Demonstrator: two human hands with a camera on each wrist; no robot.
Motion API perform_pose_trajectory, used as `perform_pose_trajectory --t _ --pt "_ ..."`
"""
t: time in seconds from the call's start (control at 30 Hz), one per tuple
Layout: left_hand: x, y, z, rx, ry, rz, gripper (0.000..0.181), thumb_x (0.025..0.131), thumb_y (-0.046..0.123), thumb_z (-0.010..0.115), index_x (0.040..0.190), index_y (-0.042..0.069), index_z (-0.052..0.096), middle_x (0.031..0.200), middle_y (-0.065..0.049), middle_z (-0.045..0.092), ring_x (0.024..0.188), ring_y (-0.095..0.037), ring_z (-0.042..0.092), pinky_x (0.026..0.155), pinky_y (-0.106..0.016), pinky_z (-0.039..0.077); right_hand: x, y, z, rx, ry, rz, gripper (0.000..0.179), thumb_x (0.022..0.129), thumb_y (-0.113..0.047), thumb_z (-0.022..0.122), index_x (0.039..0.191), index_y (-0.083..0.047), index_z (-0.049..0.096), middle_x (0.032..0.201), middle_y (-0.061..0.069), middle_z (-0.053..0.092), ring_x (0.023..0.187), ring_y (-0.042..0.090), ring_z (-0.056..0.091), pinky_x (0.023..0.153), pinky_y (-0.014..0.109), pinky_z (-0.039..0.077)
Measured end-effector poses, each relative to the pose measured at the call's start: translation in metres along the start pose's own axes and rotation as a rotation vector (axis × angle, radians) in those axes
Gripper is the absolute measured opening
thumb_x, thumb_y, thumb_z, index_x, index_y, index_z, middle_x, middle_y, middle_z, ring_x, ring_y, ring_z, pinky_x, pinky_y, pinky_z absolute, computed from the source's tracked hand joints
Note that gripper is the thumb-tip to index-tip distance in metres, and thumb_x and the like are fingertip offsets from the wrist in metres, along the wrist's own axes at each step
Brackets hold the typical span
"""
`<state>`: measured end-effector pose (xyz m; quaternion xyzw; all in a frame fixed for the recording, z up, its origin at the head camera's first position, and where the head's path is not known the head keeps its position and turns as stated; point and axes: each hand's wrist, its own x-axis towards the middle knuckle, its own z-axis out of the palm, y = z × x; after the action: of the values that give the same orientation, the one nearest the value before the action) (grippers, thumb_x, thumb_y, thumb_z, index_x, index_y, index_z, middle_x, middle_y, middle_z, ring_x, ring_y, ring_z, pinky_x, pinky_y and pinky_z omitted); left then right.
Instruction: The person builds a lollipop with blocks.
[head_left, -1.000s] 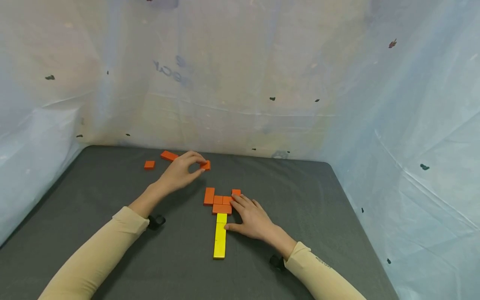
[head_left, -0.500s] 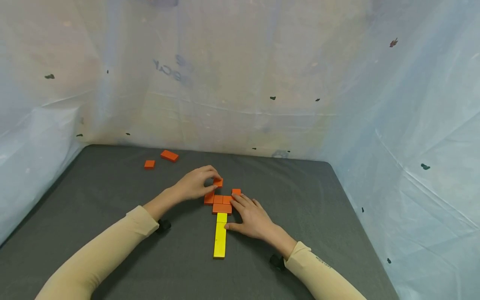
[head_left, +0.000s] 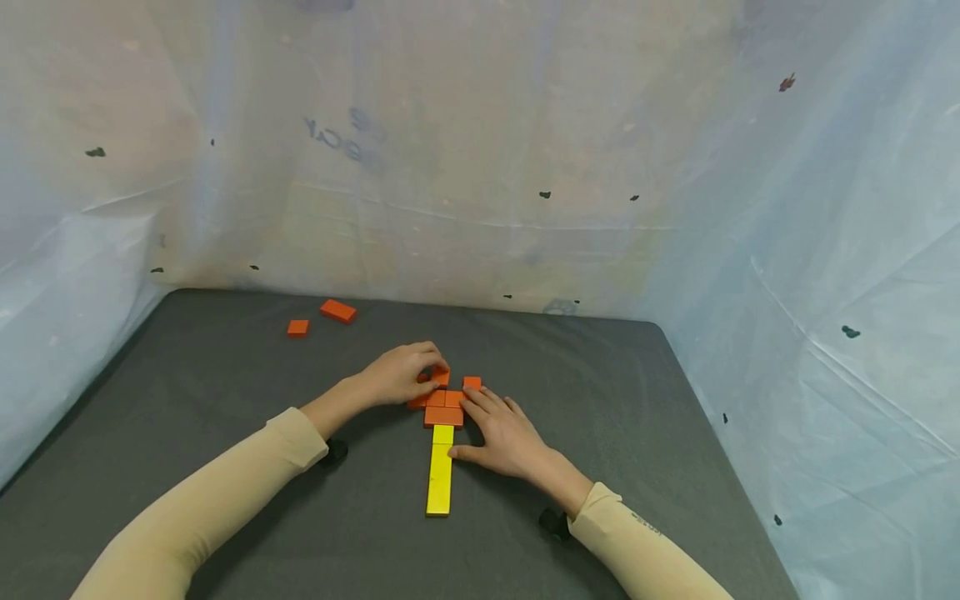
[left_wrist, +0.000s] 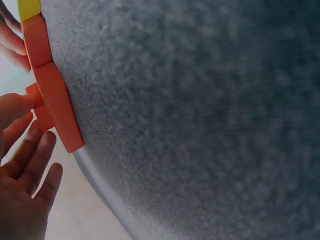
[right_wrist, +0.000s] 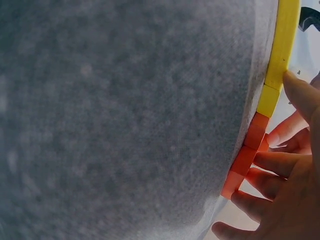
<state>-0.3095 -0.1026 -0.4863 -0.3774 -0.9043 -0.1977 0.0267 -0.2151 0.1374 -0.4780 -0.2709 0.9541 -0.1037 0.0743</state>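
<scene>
My left hand (head_left: 399, 375) pinches a small orange block (head_left: 442, 378) between thumb and fingertips, at the top of a flat layout of blocks. Beneath that hand, a longer orange block (head_left: 417, 403) is partly hidden; the left wrist view shows this orange block (left_wrist: 61, 112) along the layout's side. Below lie two small orange blocks and a wider orange block (head_left: 444, 417). A short yellow block (head_left: 443, 434) and a long yellow block (head_left: 438, 483) form a stem. My right hand (head_left: 504, 435) lies along the right side, fingertips at an orange block (head_left: 472, 383), thumb against the yellow stem.
Toward the back left of the dark table (head_left: 337, 533) lie a small orange block (head_left: 297, 328) and a longer orange block (head_left: 338, 312). Translucent plastic sheeting (head_left: 450, 150) hangs behind the table and along both sides.
My left hand has carried the small orange block from the back of the table toward me and right, into the top of the layout. The right hand has stayed in place.
</scene>
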Motion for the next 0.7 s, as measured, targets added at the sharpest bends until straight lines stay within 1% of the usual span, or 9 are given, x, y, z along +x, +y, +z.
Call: perform_pose_trajectory --t 0.13,0.27,0.4,0.5,0.6,0.7 --pt "0.0008 0.0004 0.0013 0.008 -0.044 -0.023 0.025 0.097 0.020 0.077 0.120 0.013 0.074 0.119 -0.005 0.066 0.097 -0.018 0.065 0.086 -0.039 0.057 0.0002 0.0003 0.0003 0.002 0.002 -0.001 0.090 0.093 -0.063 0.069 0.161 -0.011 0.040 0.169 0.006 0.032 0.156 0.030 0.027 0.122 0.060 0.028" --pt "0.0004 0.0010 0.0017 0.004 -0.066 -0.046 0.023 0.098 0.021 0.075 0.120 0.014 0.074 0.119 -0.004 0.065 0.097 -0.018 0.064 0.084 -0.038 0.057 0.0005 0.0009 0.0005 0.004 0.010 -0.004 0.089 0.094 -0.062 0.069 0.161 -0.011 0.040 0.168 0.007 0.033 0.156 0.031 0.028 0.122 0.060 0.029" --pt "0.0009 0.0021 0.0002 0.009 -0.087 -0.063 0.024 0.100 0.022 0.072 0.123 0.014 0.074 0.122 -0.004 0.065 0.105 -0.021 0.065 0.088 -0.042 0.058 0.0005 0.0006 -0.0002 0.008 0.008 -0.002 0.089 0.094 -0.062 0.069 0.161 -0.011 0.041 0.168 0.007 0.033 0.156 0.031 0.028 0.122 0.060 0.028" --pt "0.0016 0.0032 -0.0019 0.025 -0.114 -0.060 0.026 0.102 0.022 0.070 0.127 0.016 0.074 0.125 -0.005 0.065 0.112 -0.024 0.065 0.090 -0.046 0.058 0.0006 0.0005 -0.0004 0.007 0.007 -0.001 0.089 0.093 -0.062 0.069 0.161 -0.010 0.041 0.169 0.007 0.033 0.156 0.031 0.028 0.122 0.060 0.028" --pt "0.0017 0.0038 -0.0030 0.039 -0.139 -0.040 0.027 0.103 0.022 0.068 0.130 0.017 0.074 0.127 -0.006 0.065 0.113 -0.026 0.064 0.089 -0.046 0.059 0.0008 0.0007 0.0000 0.001 0.005 -0.004 0.089 0.093 -0.062 0.069 0.161 -0.010 0.041 0.169 0.007 0.033 0.156 0.031 0.028 0.122 0.060 0.029" --pt "0.0014 0.0036 -0.0030 0.036 -0.151 -0.025 0.027 0.104 0.021 0.067 0.130 0.018 0.075 0.127 -0.006 0.065 0.114 -0.026 0.064 0.089 -0.045 0.059 0.0010 0.0009 0.0007 -0.005 0.004 -0.006 0.090 0.093 -0.062 0.069 0.161 -0.010 0.041 0.168 0.007 0.033 0.156 0.031 0.028 0.121 0.060 0.029"
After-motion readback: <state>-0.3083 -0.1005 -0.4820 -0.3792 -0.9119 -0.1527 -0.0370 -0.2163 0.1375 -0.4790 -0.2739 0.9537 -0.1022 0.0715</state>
